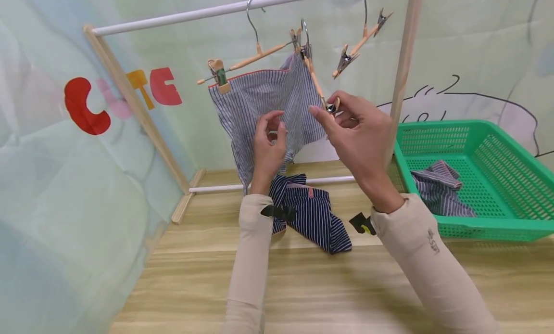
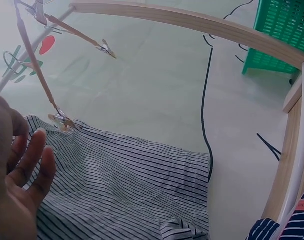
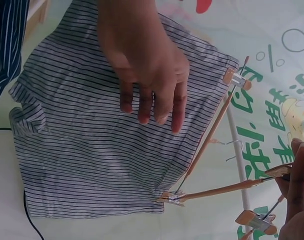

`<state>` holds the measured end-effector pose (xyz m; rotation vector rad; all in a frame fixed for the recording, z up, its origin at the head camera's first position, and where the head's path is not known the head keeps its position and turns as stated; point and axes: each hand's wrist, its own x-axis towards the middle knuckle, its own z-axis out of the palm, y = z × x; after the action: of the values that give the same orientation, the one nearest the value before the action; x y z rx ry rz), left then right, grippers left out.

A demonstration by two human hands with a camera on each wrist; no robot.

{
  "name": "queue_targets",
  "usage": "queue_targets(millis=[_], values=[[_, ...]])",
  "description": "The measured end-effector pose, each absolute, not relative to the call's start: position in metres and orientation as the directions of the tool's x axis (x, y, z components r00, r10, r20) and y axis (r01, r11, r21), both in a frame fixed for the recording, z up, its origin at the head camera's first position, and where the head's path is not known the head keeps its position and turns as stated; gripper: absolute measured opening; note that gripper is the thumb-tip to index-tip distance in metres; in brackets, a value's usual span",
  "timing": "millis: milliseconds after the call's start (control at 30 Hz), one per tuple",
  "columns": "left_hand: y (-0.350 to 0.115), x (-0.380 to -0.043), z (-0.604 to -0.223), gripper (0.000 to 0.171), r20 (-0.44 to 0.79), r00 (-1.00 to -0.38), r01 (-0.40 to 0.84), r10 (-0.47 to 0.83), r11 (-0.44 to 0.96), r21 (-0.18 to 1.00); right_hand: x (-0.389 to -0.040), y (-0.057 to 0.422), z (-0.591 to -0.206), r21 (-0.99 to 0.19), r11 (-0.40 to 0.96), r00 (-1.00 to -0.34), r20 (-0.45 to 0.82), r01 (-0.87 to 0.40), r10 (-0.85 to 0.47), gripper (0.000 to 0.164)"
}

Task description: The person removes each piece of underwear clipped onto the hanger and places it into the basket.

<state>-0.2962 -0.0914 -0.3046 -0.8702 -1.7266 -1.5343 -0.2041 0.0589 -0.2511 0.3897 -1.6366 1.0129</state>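
Grey striped shorts or trousers (image 1: 246, 100) hang by a red-edged waistband from a wooden clip hanger (image 1: 255, 58) on the white rail. My right hand (image 1: 359, 132) pinches the near clip (image 1: 332, 108) of a second clip hanger (image 1: 316, 81); that hanger's far end is by the garment's right upper corner. Held up just in front of the striped cloth, my left hand (image 1: 269, 144) has loosely curled fingers and nothing in them. In the right wrist view the left hand's fingers (image 3: 164, 102) hang down before the cloth.
A third clip hanger (image 1: 357, 47) hangs at the right of the rail (image 1: 186, 15). Below lies a navy striped garment (image 1: 313, 211) on the wooden table (image 1: 207, 281). At the right stands a green basket (image 1: 497, 228) with a striped cloth (image 1: 441, 189) inside. A wooden post (image 1: 404, 59) rises beside it.
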Motion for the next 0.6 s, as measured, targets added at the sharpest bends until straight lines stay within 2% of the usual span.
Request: queue_targets(millis=[600], values=[[-0.090,-0.295,-0.305,0.025,0.835,-0.546,0.838,0.069,0.078,0.541,-0.214,0.050,-0.212,-0.436,0.535,-0.289,0.896,-0.724,0.339,0.034]])
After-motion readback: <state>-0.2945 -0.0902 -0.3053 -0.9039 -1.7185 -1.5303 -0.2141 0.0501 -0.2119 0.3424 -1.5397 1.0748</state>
